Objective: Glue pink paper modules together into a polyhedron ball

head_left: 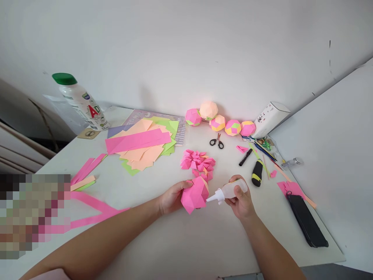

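My left hand is wrapped round the left side of a pink folded-paper ball, with the thumb on top. In my right hand is a white glue bottle, tilted so that its nozzle points left. The nozzle tip is at the right edge of the ball; whether they touch I cannot tell. Just behind the ball lies a pile of small pink folded pieces. Part of my left fingers is hidden behind the ball.
Small scissors lie behind the pile, before several finished paper balls. Coloured paper sheets and a tall bottle are at left. A marker, a cutter and a black phone lie at right.
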Available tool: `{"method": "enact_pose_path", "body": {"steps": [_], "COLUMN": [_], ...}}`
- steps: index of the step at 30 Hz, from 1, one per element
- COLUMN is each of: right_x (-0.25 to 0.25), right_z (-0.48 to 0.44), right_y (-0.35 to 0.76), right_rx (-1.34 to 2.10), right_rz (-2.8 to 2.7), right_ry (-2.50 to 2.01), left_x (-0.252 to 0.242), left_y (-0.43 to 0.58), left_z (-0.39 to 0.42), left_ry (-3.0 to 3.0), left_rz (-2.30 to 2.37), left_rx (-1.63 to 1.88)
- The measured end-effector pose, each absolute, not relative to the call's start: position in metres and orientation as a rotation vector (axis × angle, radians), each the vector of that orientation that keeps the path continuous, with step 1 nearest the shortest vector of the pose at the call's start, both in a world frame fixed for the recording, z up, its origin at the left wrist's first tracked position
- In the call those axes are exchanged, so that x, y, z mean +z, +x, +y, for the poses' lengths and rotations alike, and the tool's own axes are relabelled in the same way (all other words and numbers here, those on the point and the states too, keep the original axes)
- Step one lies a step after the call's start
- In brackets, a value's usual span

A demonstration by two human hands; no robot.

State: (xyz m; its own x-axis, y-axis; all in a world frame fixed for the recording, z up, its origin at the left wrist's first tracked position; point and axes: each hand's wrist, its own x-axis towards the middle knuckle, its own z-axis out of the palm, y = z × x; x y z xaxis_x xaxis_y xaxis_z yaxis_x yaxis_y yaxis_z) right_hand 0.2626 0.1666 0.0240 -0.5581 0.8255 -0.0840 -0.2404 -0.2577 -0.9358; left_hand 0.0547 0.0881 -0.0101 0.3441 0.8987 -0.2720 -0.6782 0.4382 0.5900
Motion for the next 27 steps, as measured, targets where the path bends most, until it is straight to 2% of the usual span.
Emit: {"method": "enact_pose_path", "body": {"steps": [11,18,21,27], "right_x": [0.025,0.029,0.025,0.005], "right_z": [0.166,0.173,0.176,0.183], "right_y": [0.261,0.256,0.255,0.253], "right_rx": [1.917,1.886,1.845,1.469], "right_rz": [-1.181,-0.92,-1.054,-1.501], "right_ry": [-0.737,-0.902,-0.912,-1.12], "left_x": [-0.013,-0.013,-0.012,-0.011], "left_y": [0.054,0.057,0.056,0.054], "left_z": [0.087,0.085,0.086,0.085], "left_ry": [0.514,0.647,0.656,0.671], "left_rz": [0.659,0.688,0.684,0.689], "left_rx": [1.056,0.987,0.968,0.938]}}
